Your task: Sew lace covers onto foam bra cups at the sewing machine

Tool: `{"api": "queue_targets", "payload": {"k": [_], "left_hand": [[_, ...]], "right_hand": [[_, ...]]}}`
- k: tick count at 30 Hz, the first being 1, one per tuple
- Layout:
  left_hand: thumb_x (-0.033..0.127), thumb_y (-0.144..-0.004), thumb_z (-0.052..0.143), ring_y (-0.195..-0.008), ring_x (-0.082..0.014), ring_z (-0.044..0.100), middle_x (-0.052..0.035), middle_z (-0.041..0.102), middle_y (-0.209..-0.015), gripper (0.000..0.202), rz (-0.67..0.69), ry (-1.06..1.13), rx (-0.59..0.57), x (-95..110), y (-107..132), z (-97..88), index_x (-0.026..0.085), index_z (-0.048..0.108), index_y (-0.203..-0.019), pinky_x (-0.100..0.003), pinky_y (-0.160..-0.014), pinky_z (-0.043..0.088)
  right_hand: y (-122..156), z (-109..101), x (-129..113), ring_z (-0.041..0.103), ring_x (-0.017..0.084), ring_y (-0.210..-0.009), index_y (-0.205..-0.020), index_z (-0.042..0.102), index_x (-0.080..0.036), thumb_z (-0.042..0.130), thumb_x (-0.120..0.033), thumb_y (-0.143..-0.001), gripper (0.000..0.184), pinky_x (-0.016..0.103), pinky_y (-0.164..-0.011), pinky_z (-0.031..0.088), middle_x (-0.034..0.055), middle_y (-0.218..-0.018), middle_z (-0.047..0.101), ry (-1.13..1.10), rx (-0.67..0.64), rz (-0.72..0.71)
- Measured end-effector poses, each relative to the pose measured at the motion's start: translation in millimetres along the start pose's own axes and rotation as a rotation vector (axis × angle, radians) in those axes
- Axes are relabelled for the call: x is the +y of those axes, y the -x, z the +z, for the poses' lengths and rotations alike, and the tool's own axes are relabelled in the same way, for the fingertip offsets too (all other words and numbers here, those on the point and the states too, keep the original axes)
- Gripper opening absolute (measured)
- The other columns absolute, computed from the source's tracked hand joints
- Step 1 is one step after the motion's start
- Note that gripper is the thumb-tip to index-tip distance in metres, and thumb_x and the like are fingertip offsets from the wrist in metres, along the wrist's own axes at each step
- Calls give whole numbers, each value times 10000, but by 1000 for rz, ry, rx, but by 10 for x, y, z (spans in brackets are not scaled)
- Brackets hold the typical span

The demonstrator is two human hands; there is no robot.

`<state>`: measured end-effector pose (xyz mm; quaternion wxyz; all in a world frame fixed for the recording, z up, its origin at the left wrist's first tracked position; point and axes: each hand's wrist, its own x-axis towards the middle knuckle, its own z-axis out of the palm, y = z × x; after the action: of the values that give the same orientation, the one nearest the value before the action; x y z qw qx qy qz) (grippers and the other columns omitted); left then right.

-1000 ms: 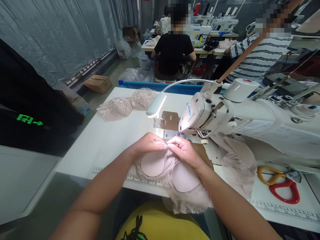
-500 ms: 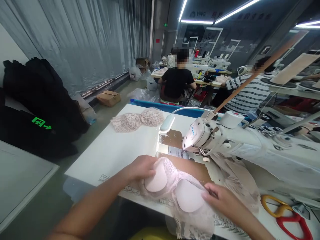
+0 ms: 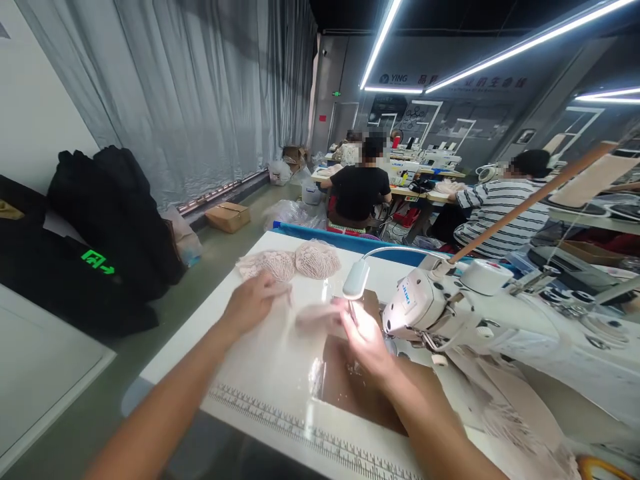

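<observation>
My left hand point(image 3: 253, 303) and my right hand point(image 3: 367, 340) are raised over the white sewing table point(image 3: 240, 373), both smeared by motion. Between them hangs a pale pink lace bra point(image 3: 316, 319), blurred, and each hand seems to grip one end of it. Just beyond my left hand lies a pile of similar lace bras point(image 3: 295, 261) at the table's far edge. My right hand is lit by the small gooseneck lamp point(image 3: 356, 280), close to the head of the white sewing machine point(image 3: 425, 307).
A brown plate point(image 3: 350, 387) is set into the table in front of the machine, and a printed ruler point(image 3: 310, 433) runs along the near edge. Lace fabric point(image 3: 520, 413) hangs at the right. Two people sit at machines further back. Black garments point(image 3: 100, 227) lie at the left.
The bra has been lifted from the near edge and carried away from me toward the pile. Both hands moved forward with it, and my view tilted up.
</observation>
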<state>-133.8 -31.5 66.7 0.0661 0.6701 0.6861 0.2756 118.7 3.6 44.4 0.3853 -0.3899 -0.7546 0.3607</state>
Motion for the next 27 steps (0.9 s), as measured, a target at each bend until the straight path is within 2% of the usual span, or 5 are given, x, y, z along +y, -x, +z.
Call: {"api": "queue_targets", "payload": {"k": [3, 7, 15, 23, 27], "left_hand": [[142, -822, 401, -1127, -237, 527, -89, 575, -1233, 183, 40, -112, 306, -92, -437, -93, 204, 474, -979, -343, -905, 404], [157, -802, 460, -1211, -278, 482, -135, 552, -1272, 298, 2, -279, 72, -224, -728, 88, 176, 503, -1095, -398, -982, 375], [380, -811, 492, -1278, -290, 437, -138, 488, -1377, 553, 92, -248, -184, -461, -333, 537, 142, 455, -1308, -398, -1064, 339], [495, -804, 468, -1194, -295, 514, -87, 562, -1314, 516, 142, -86, -413, 42, -3, 616, 177, 577, -1196, -408, -1001, 413], [461, -831, 486, -1156, -269, 536, -71, 584, -1275, 432, 254, 59, -492, 497, 163, 766, 206, 595, -1163, -376, -967, 436]], "right_hand": [[-583, 180, 50, 514, 233, -1192, -1137, 545, -201, 346, -321, -934, 309, 431, -1031, 390, 134, -1268, 553, 100, 106, -240], [-887, 254, 267, 429, 272, -1290, -1141, 571, -179, 388, -223, -876, 325, 495, -1080, 309, 156, -1362, 493, 175, 10, -238], [473, -423, 441, 623, 208, -932, -1079, 621, -259, 401, -58, -764, 434, 353, -840, 502, 47, -1054, 678, 325, -363, -197], [1502, -1645, 806, 617, 279, -913, -1082, 597, -164, 459, -344, -868, 313, 382, -738, 472, 147, -1112, 624, 909, 258, 318], [1676, -1944, 894, 618, 283, -810, -1079, 597, -128, 431, -369, -870, 360, 358, -629, 415, 172, -1061, 641, 1058, 321, 544]]}}
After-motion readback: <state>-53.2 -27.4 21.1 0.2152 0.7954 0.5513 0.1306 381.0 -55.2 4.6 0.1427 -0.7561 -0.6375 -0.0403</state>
